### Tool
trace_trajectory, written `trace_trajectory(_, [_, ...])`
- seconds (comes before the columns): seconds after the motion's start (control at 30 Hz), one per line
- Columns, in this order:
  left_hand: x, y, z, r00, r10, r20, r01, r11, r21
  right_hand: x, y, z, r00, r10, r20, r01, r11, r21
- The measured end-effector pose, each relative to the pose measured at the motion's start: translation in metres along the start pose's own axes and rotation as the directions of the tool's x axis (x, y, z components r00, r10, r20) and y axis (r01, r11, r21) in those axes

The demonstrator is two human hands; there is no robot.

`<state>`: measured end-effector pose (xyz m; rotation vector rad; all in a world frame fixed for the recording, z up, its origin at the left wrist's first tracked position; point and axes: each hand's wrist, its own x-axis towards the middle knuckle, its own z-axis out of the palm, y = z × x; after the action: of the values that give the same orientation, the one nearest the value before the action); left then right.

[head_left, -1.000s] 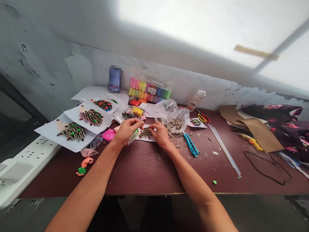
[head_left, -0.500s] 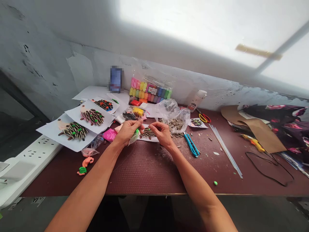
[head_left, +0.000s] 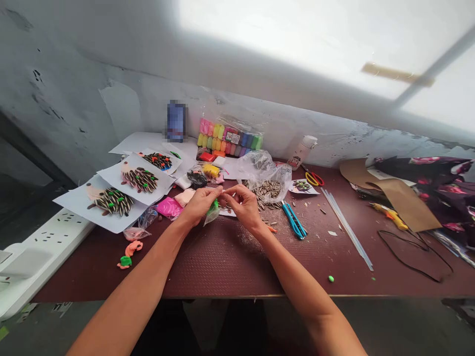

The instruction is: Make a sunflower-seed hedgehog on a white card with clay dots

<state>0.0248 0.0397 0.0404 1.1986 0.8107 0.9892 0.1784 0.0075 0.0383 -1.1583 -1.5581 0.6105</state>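
Right hand (head_left: 243,207) nearer left hand (head_left: 198,205) gripping green-clay plastic bag (head_left: 212,212).

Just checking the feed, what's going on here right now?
A person at a dark red workbench grips a small clear bag of green clay in the left hand, while the right hand pinches close to it, above a paper sheet. A plastic bag of sunflower seeds lies just beyond, and seed-covered hedgehog pictures lie to the left.
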Motion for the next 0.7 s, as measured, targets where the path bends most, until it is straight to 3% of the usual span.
trace_trajectory(0.1, [0.001,0.004,-0.006,0.990,-0.055,-0.127,0.040,0.993,-0.112,0.000,0.000,0.000,0.996,0.088,0.017,-0.089,0.995,0.037])
trace_trajectory(0.23, [0.002,0.011,-0.011,0.984,-0.074,-0.164,0.031,0.967,-0.252,-0.003,-0.004,0.000,0.994,0.093,0.054,-0.095,0.995,0.031])
trace_trajectory(0.4, [0.002,0.008,-0.011,0.980,-0.077,-0.183,0.033,0.971,-0.235,-0.004,-0.010,0.000,0.998,-0.052,0.042,0.054,0.998,-0.042])
trace_trajectory(0.7, [0.003,0.007,-0.011,0.983,-0.097,-0.159,0.061,0.975,-0.216,-0.002,-0.001,-0.002,1.000,-0.004,0.025,0.008,0.986,-0.164])
